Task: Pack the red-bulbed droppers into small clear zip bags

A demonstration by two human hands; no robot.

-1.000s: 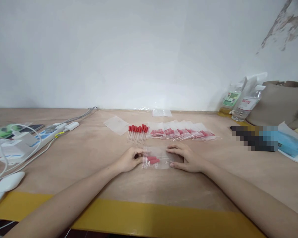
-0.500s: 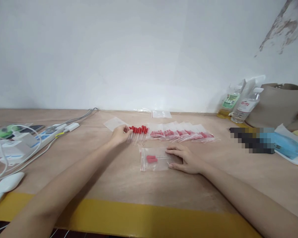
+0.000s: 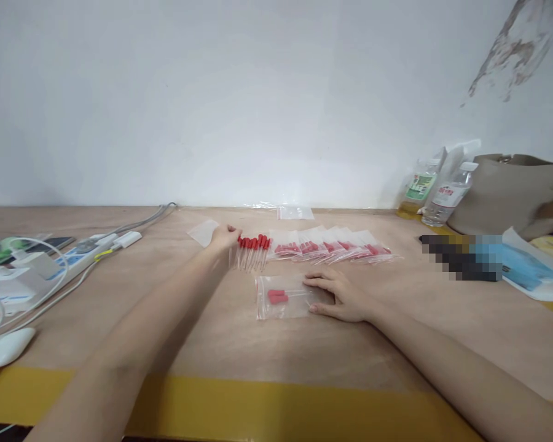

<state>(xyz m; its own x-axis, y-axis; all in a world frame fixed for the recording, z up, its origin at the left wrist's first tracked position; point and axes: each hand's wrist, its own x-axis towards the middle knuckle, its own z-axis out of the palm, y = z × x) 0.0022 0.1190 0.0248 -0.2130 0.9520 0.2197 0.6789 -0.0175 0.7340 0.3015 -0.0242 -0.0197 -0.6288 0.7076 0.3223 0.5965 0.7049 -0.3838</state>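
Note:
My left hand (image 3: 225, 236) is at the left end of a row of glass droppers with red rubber bulbs (image 3: 254, 243). Its fingers are pinched at the outermost dropper, whose bulb they mostly hide. My right hand (image 3: 338, 296) rests with fingers apart on the right end of a clear zip bag (image 3: 263, 310). Inside that bag lie two droppers (image 3: 277, 297), their red bulbs towards the left and their glass tubes running under my fingers. Beyond it, several filled zip bags (image 3: 334, 244) overlap in a row to the right of the loose droppers.
An empty bag (image 3: 204, 232) lies past my left hand, another (image 3: 295, 213) by the wall. On the left are a power strip (image 3: 85, 255), chargers and cables. Two bottles (image 3: 450, 195), a grey-brown handbag (image 3: 511, 190) and a blue packet (image 3: 525, 264) occupy the right side.
My left hand has shifted slightly up and left along the end of the dropper row. My right hand stays on the bag. The camera view has turned slightly.

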